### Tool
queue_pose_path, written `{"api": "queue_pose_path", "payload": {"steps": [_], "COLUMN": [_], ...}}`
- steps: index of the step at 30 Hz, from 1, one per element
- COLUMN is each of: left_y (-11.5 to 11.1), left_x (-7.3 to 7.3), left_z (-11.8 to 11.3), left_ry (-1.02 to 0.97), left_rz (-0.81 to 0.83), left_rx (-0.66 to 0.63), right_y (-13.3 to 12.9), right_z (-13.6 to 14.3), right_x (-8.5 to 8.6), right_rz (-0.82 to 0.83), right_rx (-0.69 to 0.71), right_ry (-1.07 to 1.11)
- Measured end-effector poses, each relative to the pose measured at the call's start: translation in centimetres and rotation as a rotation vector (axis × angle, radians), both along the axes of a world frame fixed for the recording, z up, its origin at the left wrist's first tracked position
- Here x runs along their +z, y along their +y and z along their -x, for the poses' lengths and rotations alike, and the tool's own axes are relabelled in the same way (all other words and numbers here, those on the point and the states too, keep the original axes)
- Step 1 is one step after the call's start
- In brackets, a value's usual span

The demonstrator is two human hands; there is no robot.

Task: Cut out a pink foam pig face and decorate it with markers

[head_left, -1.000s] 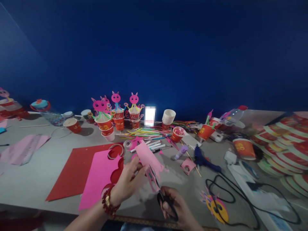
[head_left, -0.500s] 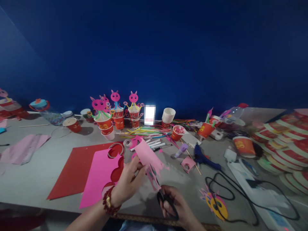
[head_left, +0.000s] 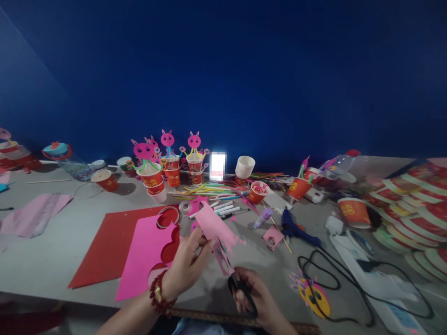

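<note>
My left hand (head_left: 190, 258), with a red bead bracelet at the wrist, is closed on a piece of light pink paper (head_left: 214, 224) held above the table. My right hand (head_left: 249, 293) grips black-handled scissors (head_left: 248, 294). Their blades point up and left into the paper, and a cut strip (head_left: 222, 261) lies over them. Left of my left hand, a bright pink sheet (head_left: 138, 260) with round cut-outs lies on a red sheet (head_left: 99, 251). A ring of tape (head_left: 167, 217) rests on top of these sheets.
Pig-faced figures in red paper cups (head_left: 149, 174) stand at the back, beside colourful pipe cleaners (head_left: 206, 190). To the right lie a glue stick (head_left: 262, 218), a blue glue gun (head_left: 296, 230) with its black cable, a yellow mask-like cut-out (head_left: 316, 300) and a white power strip (head_left: 377, 284).
Almost nothing differs. The scissor handles have shifted very slightly, while the paper stays in my left hand.
</note>
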State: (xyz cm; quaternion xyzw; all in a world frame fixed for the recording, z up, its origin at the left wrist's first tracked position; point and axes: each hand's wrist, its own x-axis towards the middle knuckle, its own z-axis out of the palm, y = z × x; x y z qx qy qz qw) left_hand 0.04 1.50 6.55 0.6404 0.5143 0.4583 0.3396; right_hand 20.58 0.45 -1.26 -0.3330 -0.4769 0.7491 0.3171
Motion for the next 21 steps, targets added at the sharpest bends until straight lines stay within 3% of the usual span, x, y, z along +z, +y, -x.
{"api": "queue_pose_path", "payload": {"steps": [21], "left_y": [-0.27], "left_x": [-0.44], "left_z": [-0.43], "left_ry": [-0.059], "left_rz": [-0.001], "left_rx": [0.048], "right_y": [0.13], "right_z": [0.22], "right_x": [-0.16], "right_rz": [-0.023], "right_rx": [0.005], "right_ry": [0.009]}}
